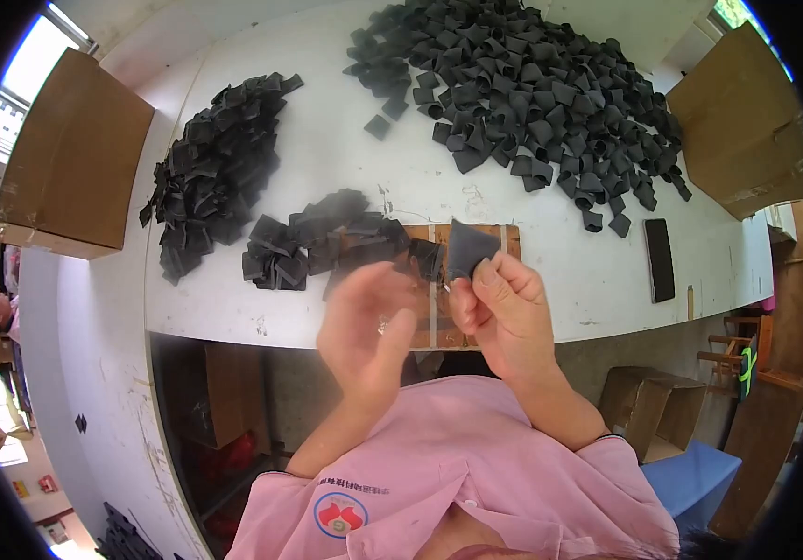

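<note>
Clearly, your right hand (520,313) pinches a dark-grey, square, cloth-like piece (469,248) at its eleven o'clock; likely light and pliable, best held by an edge. Your blurred left hand (369,322) has fingers spread.

wears a pale pink, short-sleeved fabric shirt (420,425) with thin dark sleeve trim (613,437) and a round, blue-ringed, red-and-white chest badge (341,515).

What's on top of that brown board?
On the brown board, black pieces lie over the far left part. The right hand holds a dark piece above it. What's under the pieces or behind the blurred left hand can't be seen.
</note>
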A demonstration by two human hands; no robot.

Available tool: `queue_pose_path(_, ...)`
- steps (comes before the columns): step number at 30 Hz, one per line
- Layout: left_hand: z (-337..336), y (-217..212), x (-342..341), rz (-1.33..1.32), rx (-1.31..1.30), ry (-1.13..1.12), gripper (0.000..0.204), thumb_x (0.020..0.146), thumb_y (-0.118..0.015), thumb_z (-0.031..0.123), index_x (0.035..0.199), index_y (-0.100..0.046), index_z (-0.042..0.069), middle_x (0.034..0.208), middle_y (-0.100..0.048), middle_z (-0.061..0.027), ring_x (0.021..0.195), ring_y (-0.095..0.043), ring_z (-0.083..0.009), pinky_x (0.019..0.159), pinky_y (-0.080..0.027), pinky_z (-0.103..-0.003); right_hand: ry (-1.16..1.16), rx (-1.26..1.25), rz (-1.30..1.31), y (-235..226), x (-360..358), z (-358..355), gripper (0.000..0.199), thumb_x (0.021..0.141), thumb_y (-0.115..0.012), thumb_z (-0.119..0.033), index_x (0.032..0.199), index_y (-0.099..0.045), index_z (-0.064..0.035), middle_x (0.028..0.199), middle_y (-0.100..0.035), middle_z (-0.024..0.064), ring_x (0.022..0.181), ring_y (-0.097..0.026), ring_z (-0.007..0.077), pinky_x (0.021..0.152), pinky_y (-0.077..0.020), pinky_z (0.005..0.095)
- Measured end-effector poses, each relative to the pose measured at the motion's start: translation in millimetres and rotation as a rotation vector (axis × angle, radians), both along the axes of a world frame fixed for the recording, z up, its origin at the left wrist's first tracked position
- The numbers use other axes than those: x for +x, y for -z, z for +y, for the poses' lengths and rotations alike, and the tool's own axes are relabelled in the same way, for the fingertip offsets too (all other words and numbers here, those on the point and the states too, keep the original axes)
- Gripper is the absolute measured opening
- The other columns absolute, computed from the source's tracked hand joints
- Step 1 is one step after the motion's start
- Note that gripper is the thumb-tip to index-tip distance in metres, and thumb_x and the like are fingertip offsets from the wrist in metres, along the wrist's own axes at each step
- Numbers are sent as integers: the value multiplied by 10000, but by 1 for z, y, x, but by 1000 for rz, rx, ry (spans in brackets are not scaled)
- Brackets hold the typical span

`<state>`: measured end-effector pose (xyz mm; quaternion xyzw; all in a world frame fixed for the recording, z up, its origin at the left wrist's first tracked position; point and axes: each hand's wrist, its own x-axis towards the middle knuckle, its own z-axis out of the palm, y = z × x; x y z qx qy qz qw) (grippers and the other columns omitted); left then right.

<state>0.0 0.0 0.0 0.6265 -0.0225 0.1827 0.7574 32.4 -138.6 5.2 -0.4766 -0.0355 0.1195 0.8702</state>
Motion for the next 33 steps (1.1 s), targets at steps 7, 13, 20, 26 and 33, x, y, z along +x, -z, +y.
queue_pose_path(7,-15,7,-5,179,26,-36,112,747,-579,-54,849,-554,-14,899,-556,-80,761,-537,-108,685,-428,-225,-176,303,462,21,-18,7,207,888,-497,-232,809,-549,-47,609,-500,-5,527,-441,81,479,-346,214)
queue_pose_path(13,-10,22,-2,79,317,-45,66,781,-582,-29,822,-530,-24,857,-556,-69,662,-529,-92,597,-448,-204,-162,-262,308,23,-20,-5,267,828,-589,-283,773,-560,-23,627,-509,17,546,-486,108,469,-374,214)
queue_pose_path(20,-10,20,-1,-9,571,8,97,737,-583,-60,795,-523,-11,769,-563,-85,609,-510,-102,541,-429,-206,99,-490,-249,31,-17,0,156,676,-661,-10,788,-553,2,678,-517,75,558,-532,155,471,-435,248)
queue_pose_path(26,-26,32,-7,-162,752,-231,167,674,-603,-89,794,-523,-5,746,-556,-103,572,-524,-168,481,-437,-242,529,-1106,-977,46,-6,5,209,570,-581,84,738,-520,-23,644,-499,81,512,-517,197,422,-413,281)
queue_pose_path(33,-31,50,-8,-145,724,-166,174,672,-596,-105,801,-531,-8,748,-570,-105,582,-531,-156,501,-444,-228,362,-981,-665,50,-2,-9,166,572,-566,79,691,-526,-30,639,-515,77,480,-523,181,412,-418,284)
